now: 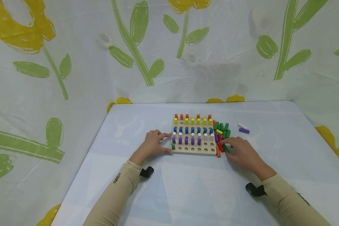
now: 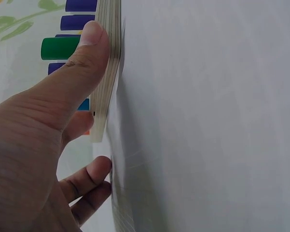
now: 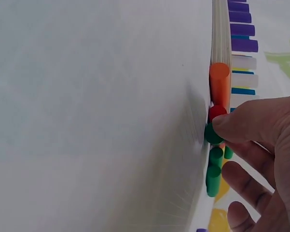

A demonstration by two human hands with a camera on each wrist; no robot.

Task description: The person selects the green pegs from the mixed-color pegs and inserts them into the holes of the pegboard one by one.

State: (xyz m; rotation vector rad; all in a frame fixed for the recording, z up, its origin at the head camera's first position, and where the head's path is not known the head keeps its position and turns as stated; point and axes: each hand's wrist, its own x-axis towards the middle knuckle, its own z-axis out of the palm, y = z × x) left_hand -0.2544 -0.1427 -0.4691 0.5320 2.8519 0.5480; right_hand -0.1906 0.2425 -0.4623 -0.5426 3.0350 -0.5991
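Observation:
A wooden pegboard [image 1: 194,150] lies on the table with rows of upright colored pegs. My left hand [image 1: 155,143] rests against its left side; the thumb touches near the front corner and the index finger presses further back. Close by the left thumb, a single green peg [image 1: 173,146] stands in the front row, whose other holes show bare. Right of the board, my right hand [image 1: 244,153] pinches a green peg [image 3: 213,134] between thumb and index finger, low on the table. Beside it lie a red peg [image 3: 217,113] and an orange peg [image 3: 220,87].
Loose green pegs [image 1: 226,134], with red, purple, yellow and orange ones, are heaped along the board's right side. Farther right lie a white peg [image 1: 242,125] and a purple peg [image 1: 244,130]. A flower-printed curtain [image 1: 197,72] stands behind the table.

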